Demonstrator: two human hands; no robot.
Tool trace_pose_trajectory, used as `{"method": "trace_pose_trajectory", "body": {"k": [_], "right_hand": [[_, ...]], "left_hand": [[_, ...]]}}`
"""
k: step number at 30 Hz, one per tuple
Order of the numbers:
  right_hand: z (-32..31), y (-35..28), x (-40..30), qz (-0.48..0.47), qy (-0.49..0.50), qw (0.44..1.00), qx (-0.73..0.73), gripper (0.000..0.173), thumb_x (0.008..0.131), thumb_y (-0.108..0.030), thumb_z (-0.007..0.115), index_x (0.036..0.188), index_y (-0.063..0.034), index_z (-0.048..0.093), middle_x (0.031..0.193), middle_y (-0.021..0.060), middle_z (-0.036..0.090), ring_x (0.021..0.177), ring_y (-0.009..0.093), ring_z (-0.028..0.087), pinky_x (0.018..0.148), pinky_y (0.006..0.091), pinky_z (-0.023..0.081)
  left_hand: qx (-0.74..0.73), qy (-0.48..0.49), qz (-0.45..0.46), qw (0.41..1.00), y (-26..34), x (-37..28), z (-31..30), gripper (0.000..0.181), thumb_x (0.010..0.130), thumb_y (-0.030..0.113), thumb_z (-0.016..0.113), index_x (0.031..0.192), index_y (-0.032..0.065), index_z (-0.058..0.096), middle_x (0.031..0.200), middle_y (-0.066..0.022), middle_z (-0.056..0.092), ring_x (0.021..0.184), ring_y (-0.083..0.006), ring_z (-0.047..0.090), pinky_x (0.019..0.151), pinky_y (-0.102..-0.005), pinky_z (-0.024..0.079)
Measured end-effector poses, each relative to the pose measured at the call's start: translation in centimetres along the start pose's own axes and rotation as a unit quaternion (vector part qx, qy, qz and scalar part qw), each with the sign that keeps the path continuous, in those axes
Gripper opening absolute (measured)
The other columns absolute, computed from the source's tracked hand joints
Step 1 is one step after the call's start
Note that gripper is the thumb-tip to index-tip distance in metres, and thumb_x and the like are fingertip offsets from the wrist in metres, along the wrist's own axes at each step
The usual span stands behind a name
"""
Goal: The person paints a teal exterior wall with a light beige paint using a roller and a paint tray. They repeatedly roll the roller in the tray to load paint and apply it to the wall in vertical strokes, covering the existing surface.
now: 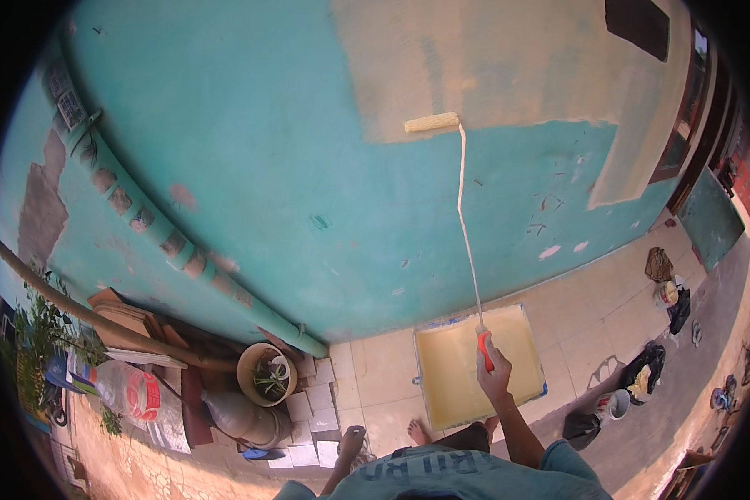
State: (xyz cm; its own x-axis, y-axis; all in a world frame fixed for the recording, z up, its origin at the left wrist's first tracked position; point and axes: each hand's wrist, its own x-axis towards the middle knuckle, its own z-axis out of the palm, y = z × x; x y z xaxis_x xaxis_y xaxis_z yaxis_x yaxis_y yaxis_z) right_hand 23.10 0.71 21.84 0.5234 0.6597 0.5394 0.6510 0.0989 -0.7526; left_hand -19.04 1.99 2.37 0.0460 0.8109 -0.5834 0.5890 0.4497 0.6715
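My right hand [495,373] grips the red handle of a long-framed paint roller [467,237]. Its cream-coated roller sleeve [432,122] lies against the wall, near the lower edge of the beige paint patch [506,75]. Around that patch the turquoise wall [256,169] shows chips and scuffs. Below the roller, on the tiled floor, is a shallow rectangular tray [535,350] with cream paint spread over its inside. My left hand [352,439] hangs low beside my body, fingers curled; whether it holds anything is unclear.
A turquoise pipe [194,259] slants down the wall at left. By its foot stand a potted plant [269,380], large plastic bottles [125,389] and stacked tiles [319,400]. To the right are a paint bucket [614,405], black plastic bags [581,430] and a small tub [666,294].
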Motion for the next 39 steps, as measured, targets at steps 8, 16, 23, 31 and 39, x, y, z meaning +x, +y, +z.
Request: {"method": "trace_pose_trajectory", "body": {"k": [8,16,23,31,39], "right_hand": [[2.6,-3.9,10.7,-0.123,0.096,0.984,0.082,0.050,0.084,0.003,0.060,0.132,-0.0072,0.051,0.072,0.0103,0.056,0.060,0.017,0.051,0.057,0.0268,0.045],[1.6,-9.1,20.6,-0.138,0.124,0.978,0.090,0.051,0.086,0.002,0.059,0.134,-0.0119,0.050,0.070,0.0062,0.053,0.060,0.013,0.047,0.058,0.0238,0.043],[1.1,-10.7,21.8,-0.121,0.115,0.982,0.089,0.043,0.086,0.001,0.059,0.128,-0.0031,0.054,0.089,0.0108,0.066,0.070,0.010,0.056,0.064,0.0227,0.048],[1.6,-4.9,12.3,-0.072,0.068,0.995,0.030,0.049,0.086,0.003,0.058,0.132,-0.0082,0.051,0.076,0.0088,0.058,0.065,0.017,0.054,0.061,0.0285,0.047],[-2.2,-2.5,0.6,0.038,-0.006,0.998,0.055,0.039,0.085,0.002,0.058,0.124,0.0033,0.054,0.107,0.0211,0.065,0.095,0.026,0.065,0.083,0.0297,0.049]], "left_hand": [[-0.017,-0.001,0.016,1.000,0.1,-0.2,0.2,0.038,0.085,0.031,0.059,0.110,0.0022,0.060,0.097,-0.0160,0.066,0.082,-0.0217,0.064,0.074,-0.0348,0.050],[-0.036,0.001,0.018,0.999,-2.5,2.7,1.1,0.042,0.083,0.031,0.063,0.109,-0.0007,0.059,0.092,-0.0157,0.067,0.076,-0.0203,0.064,0.068,-0.0324,0.051],[-0.012,0.017,0.009,1.000,-4.1,3.0,1.7,0.039,0.082,0.032,0.063,0.108,0.0024,0.061,0.093,-0.0147,0.067,0.076,-0.0201,0.065,0.069,-0.0321,0.051],[-0.029,0.023,0.000,0.999,-2.8,1.9,0.6,0.042,0.082,0.034,0.060,0.109,0.0025,0.061,0.096,-0.0168,0.067,0.082,-0.0242,0.066,0.076,-0.0352,0.050],[-0.030,0.009,0.021,0.999,-3.2,1.2,0.4,0.039,0.083,0.032,0.060,0.108,0.0025,0.062,0.095,-0.0171,0.067,0.083,-0.0240,0.065,0.075,-0.0342,0.050]]}}
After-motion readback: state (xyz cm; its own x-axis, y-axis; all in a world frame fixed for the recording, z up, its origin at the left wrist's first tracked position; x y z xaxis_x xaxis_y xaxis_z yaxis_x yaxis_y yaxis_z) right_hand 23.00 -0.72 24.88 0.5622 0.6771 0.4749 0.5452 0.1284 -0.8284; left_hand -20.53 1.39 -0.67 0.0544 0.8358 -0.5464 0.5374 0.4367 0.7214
